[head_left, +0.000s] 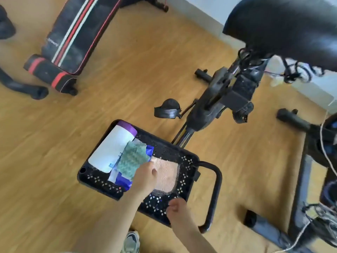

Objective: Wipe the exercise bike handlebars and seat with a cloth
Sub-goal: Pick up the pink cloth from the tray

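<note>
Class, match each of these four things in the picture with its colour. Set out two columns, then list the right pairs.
Things:
1. bottle cap
2. cloth at the left hand
3. other cloth
4. bike seat

Colours:
a. pink
b. black
c. purple
d. green

Pairs: 1-c, 2-d, 3-a, 4-b

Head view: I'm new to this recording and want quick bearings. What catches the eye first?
A black perforated tray at lower centre holds a white roll, a green cloth and a pink cloth. The left hand grips the green cloth's edge; the right hand hovers over the tray's near side. The bike's black seat looms upper right, a striped bench upper left.
</note>
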